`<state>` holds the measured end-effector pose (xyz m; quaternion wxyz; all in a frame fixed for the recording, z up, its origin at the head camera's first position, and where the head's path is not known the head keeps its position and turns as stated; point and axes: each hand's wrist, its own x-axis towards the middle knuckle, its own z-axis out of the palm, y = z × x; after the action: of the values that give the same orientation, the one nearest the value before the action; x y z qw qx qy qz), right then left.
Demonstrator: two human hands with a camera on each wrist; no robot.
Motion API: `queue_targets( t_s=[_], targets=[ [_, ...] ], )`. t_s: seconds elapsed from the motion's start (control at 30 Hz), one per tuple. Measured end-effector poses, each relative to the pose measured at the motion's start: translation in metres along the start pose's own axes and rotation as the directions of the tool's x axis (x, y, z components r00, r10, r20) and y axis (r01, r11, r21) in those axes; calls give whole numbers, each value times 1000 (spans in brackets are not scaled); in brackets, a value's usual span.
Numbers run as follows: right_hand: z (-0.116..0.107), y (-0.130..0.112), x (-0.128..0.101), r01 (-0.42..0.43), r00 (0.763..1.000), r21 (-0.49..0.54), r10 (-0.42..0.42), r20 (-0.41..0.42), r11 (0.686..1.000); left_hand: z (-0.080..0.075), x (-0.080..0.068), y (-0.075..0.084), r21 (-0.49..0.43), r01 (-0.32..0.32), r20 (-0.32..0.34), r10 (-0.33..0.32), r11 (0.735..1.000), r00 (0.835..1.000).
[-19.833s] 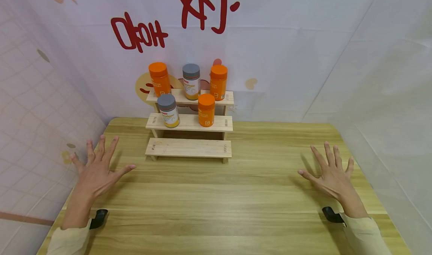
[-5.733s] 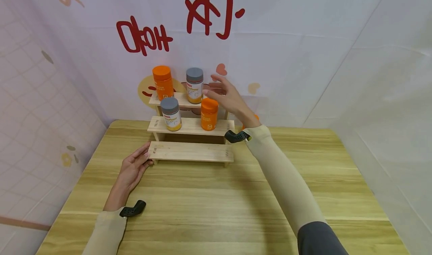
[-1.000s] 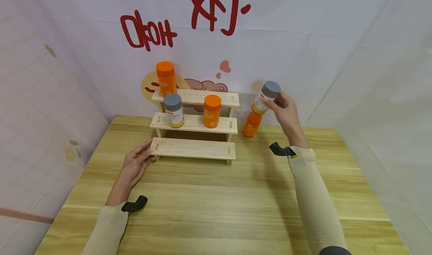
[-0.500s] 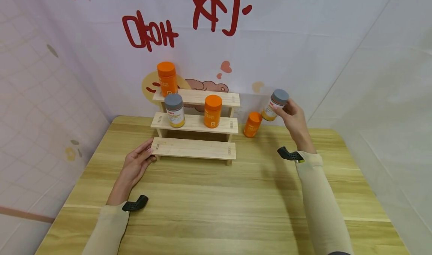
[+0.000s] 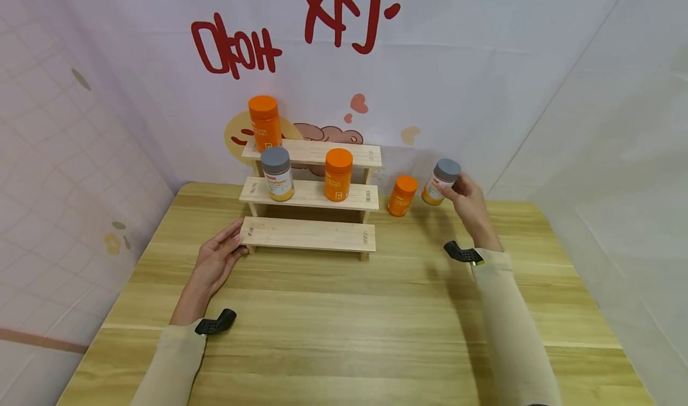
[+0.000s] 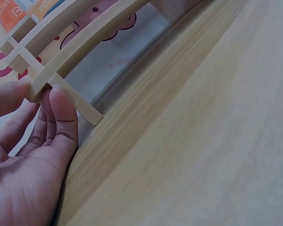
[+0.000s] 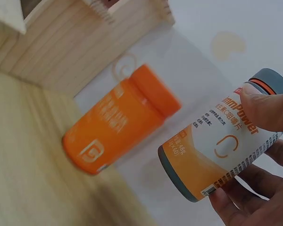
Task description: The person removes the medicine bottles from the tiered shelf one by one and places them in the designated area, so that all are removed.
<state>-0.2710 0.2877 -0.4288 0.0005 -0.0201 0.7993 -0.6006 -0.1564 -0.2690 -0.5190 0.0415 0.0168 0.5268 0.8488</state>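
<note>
My right hand (image 5: 463, 192) grips a grey-capped white bottle (image 5: 441, 181) (image 7: 221, 147) just above the table, right of the wooden three-step rack (image 5: 312, 198). An orange bottle (image 5: 401, 196) (image 7: 115, 120) stands on the table beside it, to its left. My left hand (image 5: 217, 257) (image 6: 33, 155) rests with its fingers against the left end of the rack's lowest step (image 6: 66, 92). On the rack stand an orange bottle (image 5: 265, 123) on the top step, and a grey-capped bottle (image 5: 277, 174) and an orange bottle (image 5: 338, 174) on the middle step.
The wooden table (image 5: 349, 322) is walled by a white curtain with red lettering (image 5: 236, 42) behind and white sheets on the right (image 5: 618, 155) and left. The rack stands at the table's back edge.
My right hand has lowered the grey-capped bottle from above toward the table, right of the orange bottle standing there. The left hand stays on the rack's lowest step.
</note>
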Motion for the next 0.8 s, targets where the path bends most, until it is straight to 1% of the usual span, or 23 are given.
queue_targets(
  t_s=[0.3, 0.6, 0.8],
  targets=[
    [3, 29, 1, -41, 999, -42, 42, 15, 998, -1, 1, 0, -4, -10, 8, 10, 1000, 1000],
    [7, 51, 3, -22, 1000, -93, 22, 4, 995, -2, -1, -1, -20, -5, 10, 5, 1000, 1000],
    [8, 59, 3, 21, 999, -94, -17, 39, 995, -2, 0, -1, -18, -2, 6, 2, 1000, 1000]
  ],
)
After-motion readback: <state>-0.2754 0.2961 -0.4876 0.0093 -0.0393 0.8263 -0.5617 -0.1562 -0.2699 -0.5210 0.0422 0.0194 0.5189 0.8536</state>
